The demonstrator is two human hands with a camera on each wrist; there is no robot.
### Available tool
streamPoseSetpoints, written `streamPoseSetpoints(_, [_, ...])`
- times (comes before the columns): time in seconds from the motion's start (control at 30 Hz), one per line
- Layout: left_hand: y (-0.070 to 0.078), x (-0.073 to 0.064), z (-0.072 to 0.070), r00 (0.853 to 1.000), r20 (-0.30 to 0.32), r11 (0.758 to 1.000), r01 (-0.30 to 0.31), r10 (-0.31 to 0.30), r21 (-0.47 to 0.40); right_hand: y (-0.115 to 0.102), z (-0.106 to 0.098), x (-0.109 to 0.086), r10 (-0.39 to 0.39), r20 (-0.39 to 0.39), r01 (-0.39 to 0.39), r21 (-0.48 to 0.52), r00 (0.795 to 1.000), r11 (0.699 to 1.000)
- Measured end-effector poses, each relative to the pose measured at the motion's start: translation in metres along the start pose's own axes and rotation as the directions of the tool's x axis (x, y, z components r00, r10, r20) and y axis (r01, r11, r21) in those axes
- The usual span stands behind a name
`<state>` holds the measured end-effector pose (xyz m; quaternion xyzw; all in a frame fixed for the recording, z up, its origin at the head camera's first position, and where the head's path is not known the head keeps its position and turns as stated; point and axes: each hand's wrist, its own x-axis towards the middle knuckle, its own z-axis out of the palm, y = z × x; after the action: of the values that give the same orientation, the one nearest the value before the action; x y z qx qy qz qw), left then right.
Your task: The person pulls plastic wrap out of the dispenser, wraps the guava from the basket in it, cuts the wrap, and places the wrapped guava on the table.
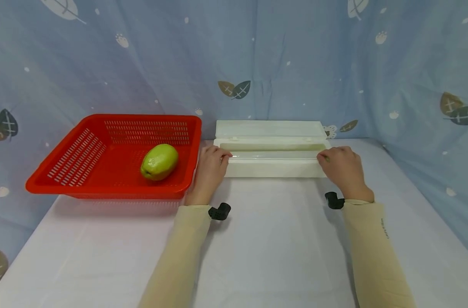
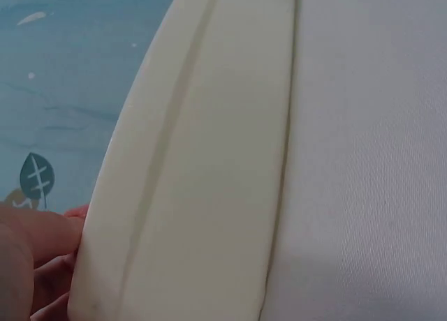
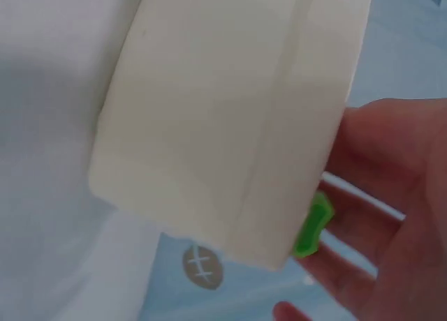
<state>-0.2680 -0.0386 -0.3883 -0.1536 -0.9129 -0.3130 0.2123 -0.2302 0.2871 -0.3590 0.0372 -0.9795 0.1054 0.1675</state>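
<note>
A long, narrow box of off-white plastic (image 1: 272,169) lies crosswise on the table (image 1: 272,239) before me, its flat rectangular lid (image 1: 270,128) raised at the back – so the pale greenish hollow (image 1: 276,147) inside shows. Along the opening runs a clear, glossy strip (image 1: 274,155); my left hand (image 1: 210,171) pinches at one end, my right hand (image 1: 343,169) at the other – a small bright-green piece (image 3: 314,225) sits by my right fingers.

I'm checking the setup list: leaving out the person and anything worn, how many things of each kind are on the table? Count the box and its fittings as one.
Baskets: 1, the red basket
Fruit: 1, the green fruit
Boxes: 1, the white box
Total: 3
</note>
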Motion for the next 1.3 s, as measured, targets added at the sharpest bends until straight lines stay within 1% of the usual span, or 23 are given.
streamPoseSetpoints(0.13, [-0.001,0.0,0.001,0.999,-0.028,0.999,0.015,-0.016,-0.04,-0.006,-0.003,0.0,0.014,0.045,-0.012,-0.04,0.999,0.999])
streamPoseSetpoints(0.27, [-0.004,0.001,0.004,0.998,-0.053,1.0,0.015,-0.016,-0.02,-0.004,-0.006,0.001,-0.008,0.112,0.015,-0.063,0.994,0.998])
streamPoseSetpoints(0.33, [-0.004,0.001,0.005,0.998,-0.062,1.0,0.008,-0.007,0.003,-0.001,-0.006,0.002,-0.001,0.146,0.005,-0.033,0.989,0.999])
streamPoseSetpoints(0.43, [-0.004,0.0,0.006,0.997,-0.082,1.0,0.007,-0.007,-0.002,0.004,-0.005,0.003,0.036,0.168,-0.045,0.051,0.985,0.998])
streamPoseSetpoints(0.5, [-0.004,-0.001,0.006,0.995,-0.099,1.0,0.004,-0.006,-0.019,0.006,-0.003,0.004,0.06,0.156,-0.078,0.115,0.986,0.99])
streamPoseSetpoints(0.63, [-0.004,-0.001,0.005,0.992,-0.126,0.998,0.007,-0.015,-0.062,0.007,0.0,0.004,0.074,0.089,-0.088,0.177,0.993,0.98])
streamPoseSetpoints(0.73, [-0.004,0.0,0.005,0.991,-0.132,0.997,0.007,-0.018,-0.081,0.007,0.005,0.006,0.07,0.019,-0.073,0.162,0.997,0.984])
streamPoseSetpoints(0.9, [-0.002,0.0,0.003,0.99,-0.141,0.996,0.019,-0.032,-0.089,0.007,0.012,0.009,0.054,-0.069,-0.044,0.135,0.996,0.99])
streamPoseSetpoints(1.03, [0.001,0.001,0.001,0.988,-0.15,0.994,0.024,-0.041,-0.111,0.007,0.011,0.01,0.046,-0.105,-0.031,0.143,0.993,0.989])
streamPoseSetpoints(1.2, [0.008,0.003,-0.003,0.985,-0.172,0.988,0.008,-0.034,-0.151,0.007,0.004,0.01,0.048,-0.099,-0.031,0.162,0.994,0.986])
streamPoseSetpoints(1.3, [0.013,0.004,-0.008,0.986,-0.165,0.985,0.011,-0.041,-0.175,0.007,0.0,0.009,0.036,-0.107,-0.018,0.163,0.994,0.986])
